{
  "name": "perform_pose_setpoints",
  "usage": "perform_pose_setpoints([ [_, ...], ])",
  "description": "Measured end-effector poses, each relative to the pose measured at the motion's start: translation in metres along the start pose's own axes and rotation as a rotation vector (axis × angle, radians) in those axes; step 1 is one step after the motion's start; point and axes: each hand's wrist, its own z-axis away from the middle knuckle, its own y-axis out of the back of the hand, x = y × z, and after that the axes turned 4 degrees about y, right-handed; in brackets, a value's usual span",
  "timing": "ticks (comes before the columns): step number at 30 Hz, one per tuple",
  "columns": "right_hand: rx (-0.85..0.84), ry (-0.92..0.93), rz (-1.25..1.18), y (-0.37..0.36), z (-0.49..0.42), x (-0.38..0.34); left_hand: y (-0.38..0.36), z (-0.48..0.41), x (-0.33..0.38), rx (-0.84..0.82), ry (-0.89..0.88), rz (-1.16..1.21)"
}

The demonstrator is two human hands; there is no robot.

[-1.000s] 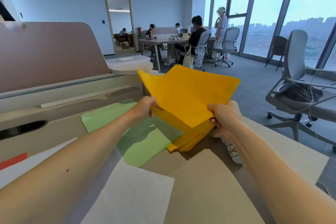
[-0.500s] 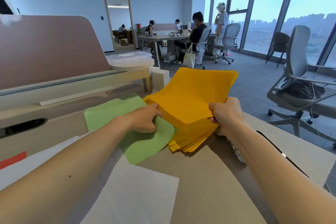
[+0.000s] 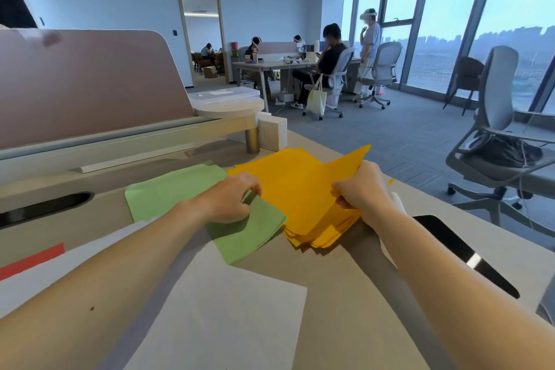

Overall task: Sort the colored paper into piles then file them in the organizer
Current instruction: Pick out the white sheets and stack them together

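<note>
A beige desk [image 3: 345, 294] carries green paper [image 3: 168, 192], a yellow stack [image 3: 300, 189], white sheets [image 3: 228, 318], a box [image 3: 271, 132].

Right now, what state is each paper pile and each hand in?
yellow stack: fanned on the desk, top sheets lifted at the right edge.
green paper: flat, touching the yellow stack.
white sheet: flat, nearest the camera.
red paper: flat, only a strip showing.
right hand: grips the lifted yellow sheets.
left hand: fingers curled at the green-yellow seam; what it pinches is unclear.
</note>
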Motion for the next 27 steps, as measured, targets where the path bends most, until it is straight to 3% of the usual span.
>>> perform_pose_setpoints([
  [4,0.103,0.035,0.110,0.006,0.007,0.002,0.001,0.008,0.005,0.021,0.003,0.034],
  [8,0.194,0.249,0.143,0.004,0.025,-0.001,0.009,0.032,0.008,0.082,0.010,0.023],
  [13,-0.102,0.396,0.195,-0.034,0.060,-0.022,0.034,0.098,-0.006,0.184,0.105,-0.024],
  [17,-0.360,0.407,0.190,-0.070,0.090,-0.055,0.067,0.172,-0.035,0.188,0.297,-0.129],
  [22,-0.479,0.474,0.464,-0.096,0.108,-0.076,0.103,0.280,-0.063,-0.027,0.620,-0.031],
  [27,-0.522,0.399,0.582,-0.100,0.117,-0.069,0.093,0.359,-0.073,-0.223,0.735,0.056],
])
